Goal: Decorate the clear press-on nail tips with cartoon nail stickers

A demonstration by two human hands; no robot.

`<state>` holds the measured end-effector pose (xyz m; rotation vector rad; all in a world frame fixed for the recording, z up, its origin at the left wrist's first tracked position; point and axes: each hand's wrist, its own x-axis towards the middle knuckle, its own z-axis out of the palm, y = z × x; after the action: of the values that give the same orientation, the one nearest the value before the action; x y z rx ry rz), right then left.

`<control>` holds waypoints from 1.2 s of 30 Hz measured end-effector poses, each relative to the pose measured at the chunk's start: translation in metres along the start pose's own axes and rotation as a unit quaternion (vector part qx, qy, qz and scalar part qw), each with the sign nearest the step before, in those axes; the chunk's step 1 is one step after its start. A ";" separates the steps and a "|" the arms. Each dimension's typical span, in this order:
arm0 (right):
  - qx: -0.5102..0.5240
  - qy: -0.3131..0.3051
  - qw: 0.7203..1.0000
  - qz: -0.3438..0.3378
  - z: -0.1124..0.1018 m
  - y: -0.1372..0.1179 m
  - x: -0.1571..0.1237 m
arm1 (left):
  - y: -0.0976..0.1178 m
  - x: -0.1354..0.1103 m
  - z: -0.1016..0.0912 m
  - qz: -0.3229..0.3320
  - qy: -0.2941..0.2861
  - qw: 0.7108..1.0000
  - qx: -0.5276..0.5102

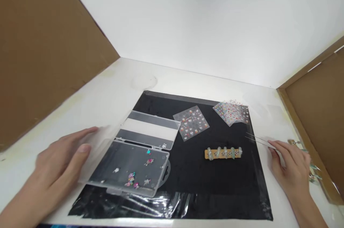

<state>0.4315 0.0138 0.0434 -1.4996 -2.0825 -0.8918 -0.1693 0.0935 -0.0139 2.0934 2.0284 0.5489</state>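
Note:
My left hand (57, 165) rests at the left edge of an open clear plastic case (129, 165), fingers stretched against its side and on a thin clear sheet. Small coloured charms lie inside the case; its lid (150, 131) lies flat behind it. My right hand (291, 169) lies on the white table at the right edge of the black mat (204, 181), fingertips pinching the near end of silver tweezers (259, 141). A tan strip with several false nails (223, 153) sits on the mat between my hands.
Two sticker sheets lie on the mat's far part: one (191, 123) in the middle, a small stack (232, 112) at the far right. Brown cardboard walls stand left and right (319, 113). A small clip-like thing (313, 174) lies beside my right hand.

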 end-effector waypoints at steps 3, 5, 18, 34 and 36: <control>-0.009 0.015 1.000 0.006 0.003 0.003 -0.006 | 0.003 -0.002 0.000 -0.016 0.001 0.996 -0.085; -0.010 0.021 1.000 0.008 0.004 0.007 -0.010 | 0.003 -0.003 -0.001 0.008 -0.002 0.996 -0.088; -0.039 0.081 0.996 -0.018 0.006 0.018 -0.039 | 0.029 -0.007 -0.002 0.129 0.006 0.991 -0.029; 0.027 0.099 0.992 -0.070 0.009 0.029 -0.062 | 0.026 -0.006 0.006 0.191 0.027 0.981 -0.021; 0.035 0.095 0.993 -0.063 0.010 0.032 -0.064 | 0.027 -0.006 0.005 0.201 0.034 0.979 -0.022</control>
<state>0.4833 -0.0156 0.0024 -1.2099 -2.0624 -0.9573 -0.1421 0.0867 -0.0092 2.5004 1.6066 0.7269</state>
